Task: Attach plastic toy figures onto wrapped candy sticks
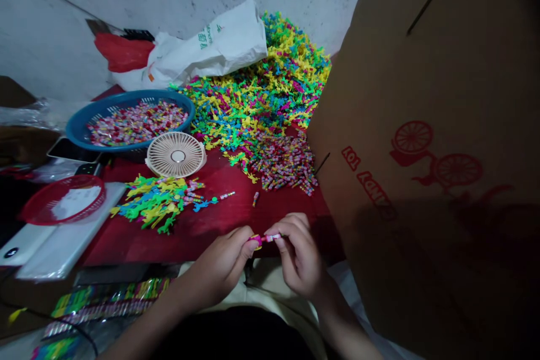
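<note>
Candy stick [270, 238], pink-wrapped, is gripped between the closed left hand [223, 264] and right hand [298, 254], above the red worktop [202, 236].

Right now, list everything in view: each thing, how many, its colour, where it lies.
cardboard carton: one, brown, red print, right
toy heap: one, multicoloured, far side
wrapped-stick pile: one, multicoloured, beside heap
plastic basket: one, blue, left, holding sweets
desk fan: one, cream, centre
small basket: one, red, left edge
white bag: one, white, far edge
red bag: one, red, far edge
table covering: one, red, under these
wrapped stick: one, pink, between hands
left hand: one, near edge, on wrapped stick
right hand: one, near edge, on wrapped stick
</note>
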`<control>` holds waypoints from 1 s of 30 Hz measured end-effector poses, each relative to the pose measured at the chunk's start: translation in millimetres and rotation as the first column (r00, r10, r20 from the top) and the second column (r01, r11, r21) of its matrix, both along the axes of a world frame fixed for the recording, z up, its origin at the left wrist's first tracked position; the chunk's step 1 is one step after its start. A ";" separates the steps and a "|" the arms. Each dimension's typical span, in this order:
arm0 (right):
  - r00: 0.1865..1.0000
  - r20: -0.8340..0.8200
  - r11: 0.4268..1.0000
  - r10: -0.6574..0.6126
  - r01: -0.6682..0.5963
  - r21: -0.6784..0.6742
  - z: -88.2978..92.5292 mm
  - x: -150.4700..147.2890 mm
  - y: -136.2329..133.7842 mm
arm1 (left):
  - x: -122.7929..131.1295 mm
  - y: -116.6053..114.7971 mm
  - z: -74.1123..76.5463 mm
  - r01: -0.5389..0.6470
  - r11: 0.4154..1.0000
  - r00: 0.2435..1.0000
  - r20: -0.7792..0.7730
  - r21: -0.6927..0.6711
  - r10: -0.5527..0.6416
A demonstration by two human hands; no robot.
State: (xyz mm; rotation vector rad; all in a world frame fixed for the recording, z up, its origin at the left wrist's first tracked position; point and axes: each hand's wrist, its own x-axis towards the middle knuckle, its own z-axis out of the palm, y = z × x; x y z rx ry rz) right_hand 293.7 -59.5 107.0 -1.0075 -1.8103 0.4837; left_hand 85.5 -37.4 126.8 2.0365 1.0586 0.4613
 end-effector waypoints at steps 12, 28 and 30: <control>0.987 0.070 0.952 -0.145 0.159 -0.262 -97.1 3.7 66.7 | -28.3 75.3 -51.5 -0.375 0.785 0.718 -0.381 0.493 0.582; 0.920 0.316 0.933 -0.233 0.303 -0.196 -131.2 -9.2 93.7 | -4.0 122.8 -102.1 -0.386 0.753 0.579 -0.495 0.533 0.648; 0.918 0.293 0.923 -0.268 0.332 -0.195 -134.1 -9.4 93.3 | -6.2 124.5 -98.7 -0.428 0.716 0.538 -0.481 0.552 0.693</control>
